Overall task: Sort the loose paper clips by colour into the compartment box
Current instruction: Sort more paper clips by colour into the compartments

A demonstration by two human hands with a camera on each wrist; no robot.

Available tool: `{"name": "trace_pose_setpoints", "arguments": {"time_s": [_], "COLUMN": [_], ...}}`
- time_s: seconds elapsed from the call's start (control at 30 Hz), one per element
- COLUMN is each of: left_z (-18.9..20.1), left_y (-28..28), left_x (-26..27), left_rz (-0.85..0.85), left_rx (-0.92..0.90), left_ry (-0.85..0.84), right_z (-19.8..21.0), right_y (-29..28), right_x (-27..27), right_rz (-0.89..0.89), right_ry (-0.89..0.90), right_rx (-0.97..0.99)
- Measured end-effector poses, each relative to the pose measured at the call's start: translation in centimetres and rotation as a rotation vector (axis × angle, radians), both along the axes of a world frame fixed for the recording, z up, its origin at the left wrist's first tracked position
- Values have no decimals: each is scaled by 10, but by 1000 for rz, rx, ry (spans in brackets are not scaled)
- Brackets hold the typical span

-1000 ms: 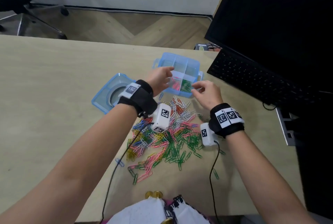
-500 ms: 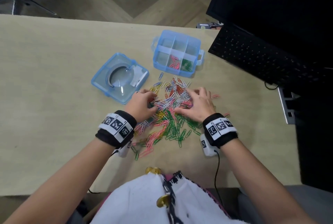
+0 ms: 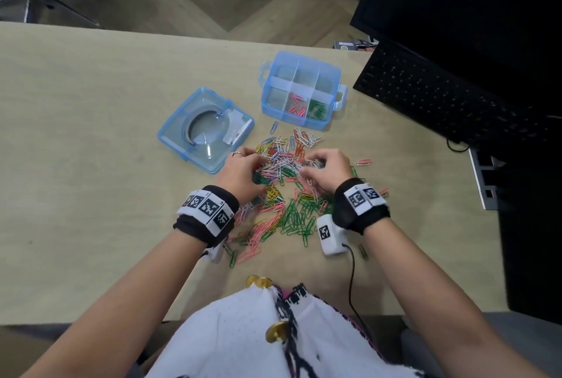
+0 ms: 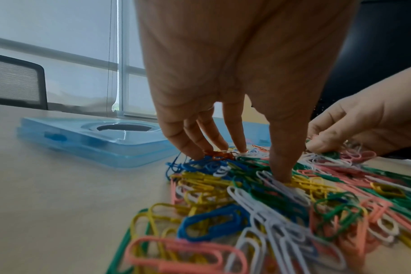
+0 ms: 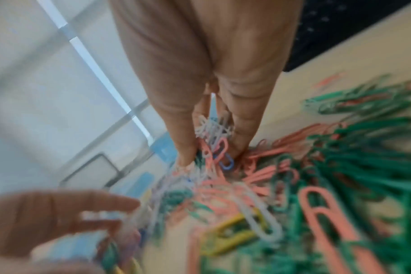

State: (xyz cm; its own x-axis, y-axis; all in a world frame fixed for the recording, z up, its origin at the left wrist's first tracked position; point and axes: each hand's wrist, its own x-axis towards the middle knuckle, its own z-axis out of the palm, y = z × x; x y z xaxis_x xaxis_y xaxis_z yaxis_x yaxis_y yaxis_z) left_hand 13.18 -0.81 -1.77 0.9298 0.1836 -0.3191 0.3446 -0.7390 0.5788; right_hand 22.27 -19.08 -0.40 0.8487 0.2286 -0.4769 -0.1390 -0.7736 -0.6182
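A mixed pile of paper clips point(image 3: 286, 204) in several colours lies on the desk in front of me. Behind it stands the open blue compartment box point(image 3: 265, 95), with pink clips point(image 3: 296, 105) in its front middle cell and green clips point(image 3: 317, 110) in its front right cell. My left hand point(image 3: 258, 165) presses straight fingers and thumb down onto the pile point(image 4: 244, 163). My right hand point(image 3: 310, 165) pinches a small bunch of white clips point(image 5: 211, 128) between thumb and fingers just above the pile.
The box's blue lid point(image 3: 206, 128) lies left of the pile, close to my left hand. A black keyboard point(image 3: 425, 95) and monitor point(image 3: 471, 12) fill the right side. A few stray clips point(image 3: 363, 161) lie to the right.
Both hands have come back from the compartment box to the pile. The right fingers have closed on white clips, and the left fingers have spread on the heap.
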Motion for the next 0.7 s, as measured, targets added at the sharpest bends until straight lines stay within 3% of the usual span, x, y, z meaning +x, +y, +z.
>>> {"name": "trace_pose_setpoints", "arguments": {"time_s": [0.13, 0.23, 0.47, 0.7], "left_z": [6, 12, 29, 24], "left_y": [-3, -11, -37, -50], "left_x": [6, 11, 22, 31], "left_rz": [10, 41, 60, -47], "left_rx": [-36, -100, -278, -234], "left_ry": [-23, -116, -337, -344], "right_z": [11, 18, 17, 19], "right_y": [-5, -7, -6, 0], "right_x": [8, 10, 5, -1], "right_rz": [-324, -468, -518, -514], "right_ry": [425, 620, 746, 790], "right_rx": [525, 726, 925, 892]}}
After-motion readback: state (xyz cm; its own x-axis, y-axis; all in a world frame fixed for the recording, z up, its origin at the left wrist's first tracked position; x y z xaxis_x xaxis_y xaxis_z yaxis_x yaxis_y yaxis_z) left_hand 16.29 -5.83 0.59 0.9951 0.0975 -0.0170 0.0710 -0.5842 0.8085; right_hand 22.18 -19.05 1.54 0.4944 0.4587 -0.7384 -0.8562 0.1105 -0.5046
